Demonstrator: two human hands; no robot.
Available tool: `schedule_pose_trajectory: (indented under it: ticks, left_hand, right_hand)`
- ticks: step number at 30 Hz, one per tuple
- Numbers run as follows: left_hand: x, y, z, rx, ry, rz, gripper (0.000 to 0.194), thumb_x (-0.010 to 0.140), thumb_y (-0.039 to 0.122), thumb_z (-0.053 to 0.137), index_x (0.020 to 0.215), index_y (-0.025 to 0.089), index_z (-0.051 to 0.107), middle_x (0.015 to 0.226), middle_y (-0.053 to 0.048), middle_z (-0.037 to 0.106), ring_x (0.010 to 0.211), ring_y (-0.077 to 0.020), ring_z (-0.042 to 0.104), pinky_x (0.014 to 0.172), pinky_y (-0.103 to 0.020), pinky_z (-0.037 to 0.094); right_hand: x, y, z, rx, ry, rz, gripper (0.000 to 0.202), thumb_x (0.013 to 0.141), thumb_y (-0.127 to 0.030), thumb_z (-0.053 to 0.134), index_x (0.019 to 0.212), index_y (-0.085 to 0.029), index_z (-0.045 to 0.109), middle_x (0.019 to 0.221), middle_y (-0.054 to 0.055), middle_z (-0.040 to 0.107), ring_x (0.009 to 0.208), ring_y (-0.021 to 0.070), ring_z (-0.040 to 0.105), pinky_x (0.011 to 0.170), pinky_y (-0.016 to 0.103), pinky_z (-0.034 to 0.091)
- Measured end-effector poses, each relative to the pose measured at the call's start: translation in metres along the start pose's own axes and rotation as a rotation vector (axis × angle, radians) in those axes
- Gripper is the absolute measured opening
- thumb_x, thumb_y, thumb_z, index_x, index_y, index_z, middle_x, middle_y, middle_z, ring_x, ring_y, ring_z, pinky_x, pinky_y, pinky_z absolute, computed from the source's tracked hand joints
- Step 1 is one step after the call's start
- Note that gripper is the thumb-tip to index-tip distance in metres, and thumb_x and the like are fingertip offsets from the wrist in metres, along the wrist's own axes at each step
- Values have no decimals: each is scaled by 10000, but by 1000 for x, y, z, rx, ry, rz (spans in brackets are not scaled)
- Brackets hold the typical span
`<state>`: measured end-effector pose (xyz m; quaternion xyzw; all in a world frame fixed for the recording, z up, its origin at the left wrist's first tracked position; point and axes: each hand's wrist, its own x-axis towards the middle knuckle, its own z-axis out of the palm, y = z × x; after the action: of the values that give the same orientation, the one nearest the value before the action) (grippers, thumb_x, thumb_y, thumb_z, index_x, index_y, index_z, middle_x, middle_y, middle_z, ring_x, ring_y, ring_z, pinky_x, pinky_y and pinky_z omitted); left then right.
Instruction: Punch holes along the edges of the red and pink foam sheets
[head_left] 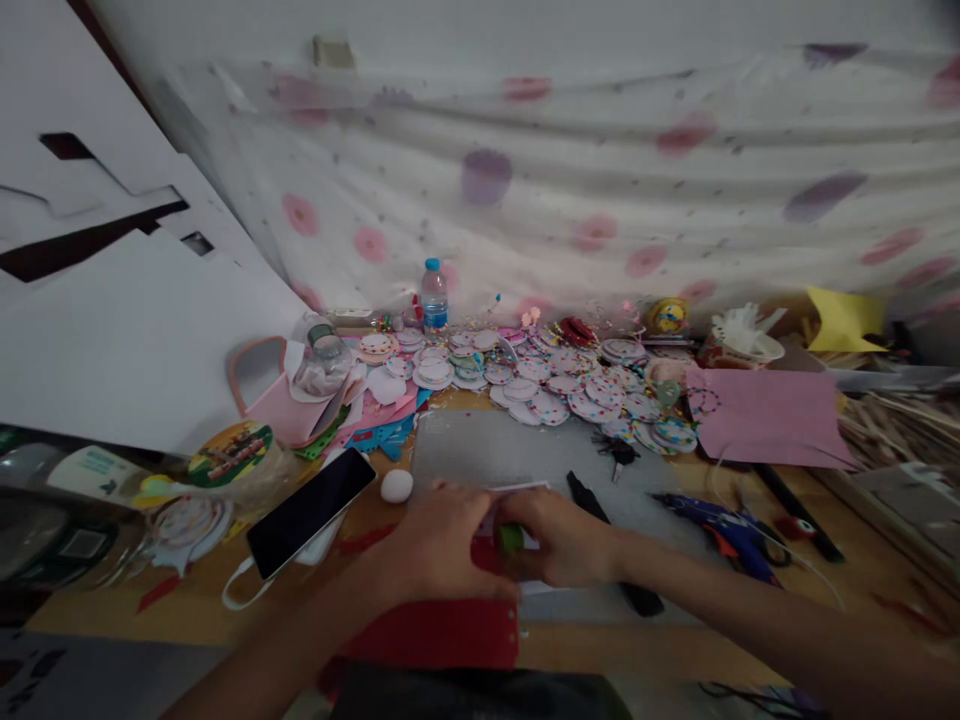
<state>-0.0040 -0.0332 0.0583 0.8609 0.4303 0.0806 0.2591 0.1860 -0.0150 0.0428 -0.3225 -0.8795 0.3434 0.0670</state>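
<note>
At the table's front middle, my left hand (442,545) curls over a red sheet (442,632), and red shows between its thumb and fingers. My right hand (570,538) is closed with its fingertips on a small green piece (511,538), whose kind I cannot make out. The two hands nearly meet. Under them lies a white paper (541,588), mostly covered, on a grey cutting mat (480,450). Just right of my right hand is a black box cutter (587,492), partly hidden by my forearm.
Stacks of dotted paper discs (547,405) spread behind the mat, beside a water bottle (434,298). A phone (311,510) and a white egg-shaped item (397,486) lie left. Keys (618,456), a blue glue gun (720,525) and pink paper (772,415) lie right.
</note>
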Motion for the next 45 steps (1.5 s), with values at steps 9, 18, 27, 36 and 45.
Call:
schedule_pose_trajectory:
  ticks: [9,18,27,36,45]
  left_hand:
    - [25,9,23,-35,-12,-78,508,654,446,730,1063,180,587,974,-77,691,893,-295,627,709,-339,449]
    - [27,-6,38,-102,47,-52,433,646,430,748,1005,214,637,934,-49,710,852,-280,644,679,-309,430]
    - [23,-13,11,-90,-54,15,663,660,553,697,1185,174,552,1074,-118,666,952,-329,615,722,-333,427]
    - [-6,-29,-1,-157,-64,-91,103,785,236,568,804,174,648,757,-7,653,708,-163,583,607,-223,378]
    - [-30,-35,12,-418,106,-246,131,809,272,536,760,173,607,725,17,601,720,-146,542,650,-216,395]
  right_hand:
    - [-5,19,2,50,30,96,262,660,-115,585,911,-164,637,870,33,683,779,177,606,673,236,415]
    - [0,26,17,57,154,50,184,638,-93,559,795,-160,626,777,24,647,735,173,565,674,254,402]
    - [-3,31,14,228,139,76,150,697,-175,617,843,-143,615,728,-4,578,643,127,470,585,226,378]
    - [-17,22,-8,536,234,128,337,870,-476,469,891,-158,576,829,32,599,782,156,547,734,279,445]
    - [-20,19,64,466,691,204,317,919,-469,346,985,-196,492,839,47,570,780,187,546,744,311,434]
